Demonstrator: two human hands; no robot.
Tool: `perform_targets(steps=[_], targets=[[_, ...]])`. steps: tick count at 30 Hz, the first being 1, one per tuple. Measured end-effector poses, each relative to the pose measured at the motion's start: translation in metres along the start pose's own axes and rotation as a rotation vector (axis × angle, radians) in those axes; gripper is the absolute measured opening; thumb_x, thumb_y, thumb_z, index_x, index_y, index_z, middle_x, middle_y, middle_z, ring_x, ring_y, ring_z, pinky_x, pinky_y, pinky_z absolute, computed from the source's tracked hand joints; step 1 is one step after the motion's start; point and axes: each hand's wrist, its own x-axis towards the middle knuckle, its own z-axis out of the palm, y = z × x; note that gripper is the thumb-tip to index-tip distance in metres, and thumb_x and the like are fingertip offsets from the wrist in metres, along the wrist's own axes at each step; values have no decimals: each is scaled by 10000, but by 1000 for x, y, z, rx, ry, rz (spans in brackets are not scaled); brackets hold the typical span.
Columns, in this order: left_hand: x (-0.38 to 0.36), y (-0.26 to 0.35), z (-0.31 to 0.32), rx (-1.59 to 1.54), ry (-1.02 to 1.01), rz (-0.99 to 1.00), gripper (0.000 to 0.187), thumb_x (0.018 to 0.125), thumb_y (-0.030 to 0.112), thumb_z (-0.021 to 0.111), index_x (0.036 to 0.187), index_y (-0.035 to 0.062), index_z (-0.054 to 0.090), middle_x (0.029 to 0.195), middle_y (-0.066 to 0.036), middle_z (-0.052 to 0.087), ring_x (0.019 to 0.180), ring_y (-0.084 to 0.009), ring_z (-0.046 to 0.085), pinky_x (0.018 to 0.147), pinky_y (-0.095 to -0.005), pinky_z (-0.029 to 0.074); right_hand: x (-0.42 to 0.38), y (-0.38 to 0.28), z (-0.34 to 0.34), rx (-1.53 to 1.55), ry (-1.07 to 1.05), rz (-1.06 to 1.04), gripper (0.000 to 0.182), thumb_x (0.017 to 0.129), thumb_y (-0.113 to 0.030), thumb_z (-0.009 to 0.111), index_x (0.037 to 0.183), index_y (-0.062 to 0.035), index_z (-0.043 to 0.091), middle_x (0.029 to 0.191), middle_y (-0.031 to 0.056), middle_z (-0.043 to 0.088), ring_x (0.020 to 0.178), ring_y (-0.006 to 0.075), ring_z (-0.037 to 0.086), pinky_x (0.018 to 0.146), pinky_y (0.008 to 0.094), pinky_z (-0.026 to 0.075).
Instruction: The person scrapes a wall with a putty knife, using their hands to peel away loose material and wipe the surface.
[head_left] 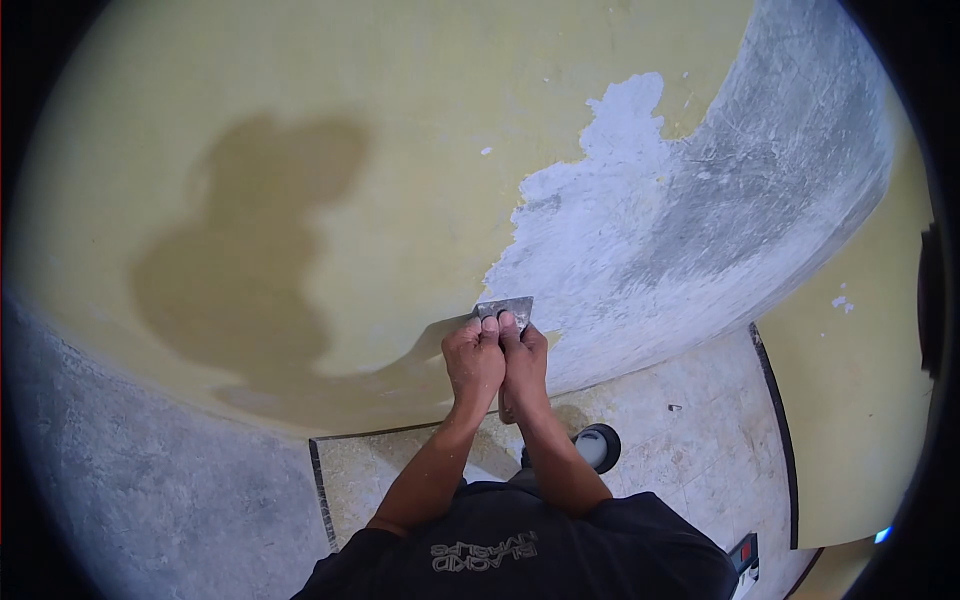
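Both my hands grip one scraper point(518, 308), its flat metal blade up against the wall. My left hand point(472, 362) is closed on it from the left, thumb pressed on the base of the blade. Beside it my right hand point(525, 365) is closed too, its thumb next to the other. The end of the handle sticks out below, between my wrists. The blade meets the wall where yellow paint point(420, 250) borders a bare white patch point(590, 235) with a ragged edge. My fingers' undersides are hidden.
Grey, scratched wall surface point(750, 160) spreads at the upper right. A dark round container point(598, 447) with a pale inside stands on the floor by my right forearm. Dark strips point(775, 420) edge the pale floor point(690, 420). Another yellow wall point(840, 400) stands at right.
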Motion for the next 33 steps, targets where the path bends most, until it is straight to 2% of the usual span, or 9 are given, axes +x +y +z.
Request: perform_targets(steps=[1, 3, 6, 10, 12, 16, 18, 32, 33], targets=[[-1, -5, 1, 2, 5, -5, 305, 923, 113, 549, 658, -38, 566, 580, 16, 503, 574, -71, 413, 522, -276, 357, 1, 2, -5, -142, 1, -63, 316, 952, -261, 547, 866, 37, 606, 736, 23, 585, 668, 84, 472, 569, 268, 417], [3, -10, 6, -75, 23, 4, 291, 891, 164, 572, 712, -66, 572, 554, -186, 511, 499, -222, 440, 524, -390, 379, 4, -1, -4, -281, -1, -137, 317, 954, -266, 546, 875, 35, 606, 746, 21, 585, 670, 81, 469, 562, 264, 414], [-1, 1, 7, -153, 53, -61, 302, 891, 169, 568, 702, -66, 572, 562, -204, 506, 497, -240, 447, 528, -395, 381, 0, -6, 0, -180, -7, -75, 324, 955, -274, 544, 872, 34, 605, 743, 20, 585, 673, 79, 468, 558, 267, 414], [5, -10, 4, -16, 31, -10, 300, 896, 165, 561, 705, -65, 573, 560, -190, 520, 498, -221, 444, 522, -388, 374, -2, -1, 6, -74, 15, -82, 330, 951, -278, 548, 864, 35, 606, 729, 22, 587, 669, 92, 479, 571, 278, 423], [8, -22, 11, -45, 21, 45, 301, 935, 118, 538, 667, -15, 570, 591, 29, 479, 583, -67, 392, 522, -269, 336, -1, -3, 1, -163, 35, -149, 331, 948, -277, 550, 853, 35, 606, 714, 27, 587, 666, 99, 484, 576, 287, 427], [3, -13, 15, -265, 10, -14, 306, 940, 119, 536, 665, -15, 560, 608, 34, 487, 594, -68, 395, 533, -270, 347, 2, -10, -7, -391, -3, -199, 326, 963, -288, 535, 870, 21, 588, 737, 12, 566, 667, 75, 468, 580, 248, 408], [-1, -12, 13, -242, 48, -1, 326, 906, 170, 563, 685, -67, 532, 519, -122, 415, 530, -140, 372, 508, -358, 350, 0, -6, -7, -401, -13, -190, 333, 959, -294, 539, 866, 22, 589, 725, 8, 558, 660, 75, 458, 574, 249, 402], [2, -6, 13, -158, 69, 1, 340, 892, 166, 562, 655, -68, 492, 508, -145, 427, 512, -175, 375, 507, -374, 346, 9, 3, -8, -350, 22, -258, 413, 919, -326, 574, 741, 47, 577, 608, 67, 552, 611, 120, 464, 554, 319, 418], [4, 0, 12, -134, 88, 73, 328, 903, 150, 554, 658, -63, 509, 538, -74, 440, 548, -133, 383, 513, -338, 342, 10, -7, -4, -349, 25, -258, 413, 919, -326, 574, 741, 47, 577, 608, 67, 552, 611, 120, 464, 554, 319, 418]])
